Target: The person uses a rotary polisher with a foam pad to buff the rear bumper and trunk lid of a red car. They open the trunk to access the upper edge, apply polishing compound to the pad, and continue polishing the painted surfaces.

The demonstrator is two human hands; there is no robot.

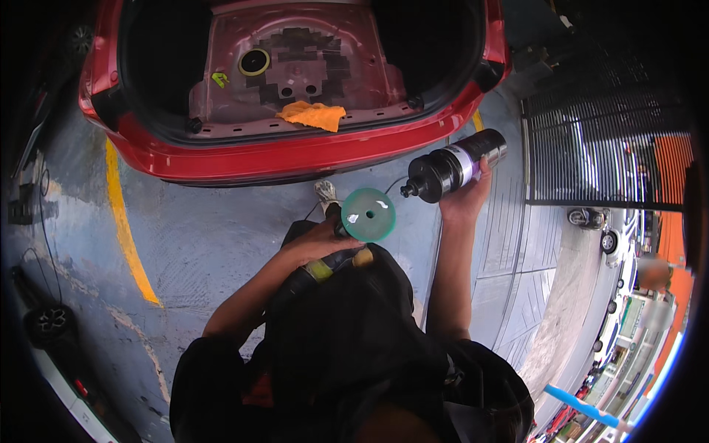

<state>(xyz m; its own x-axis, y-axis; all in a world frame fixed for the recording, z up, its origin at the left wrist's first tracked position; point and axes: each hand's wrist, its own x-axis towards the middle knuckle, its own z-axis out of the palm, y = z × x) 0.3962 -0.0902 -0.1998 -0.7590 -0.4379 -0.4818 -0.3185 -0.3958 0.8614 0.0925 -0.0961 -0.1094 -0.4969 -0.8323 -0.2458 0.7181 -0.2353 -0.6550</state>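
Note:
My left hand [324, 241] grips a polishing machine, mostly hidden, whose round green foam pad [369, 215] faces up with shiny whitish patches on it. In my right hand [471, 194] is a black plastic squeeze bottle [432, 174] with a purple and white label, tilted so that its nozzle points down-left, just right of the pad and apart from it. Beyond both hands stands a red car with its trunk open; an orange cloth [313, 115] lies over the trunk sill. A yellow-rimmed black disc [254, 62] and a small yellow-green item [220, 80] rest on the trunk floor.
The car's red rear bumper [288, 160] runs across in front of me. A dark cable [396, 183] shows near the pad. On the left floor is a yellow painted line [123, 221], with another vehicle at the edge. A slatted metal gate [598, 160] and the street lie to the right.

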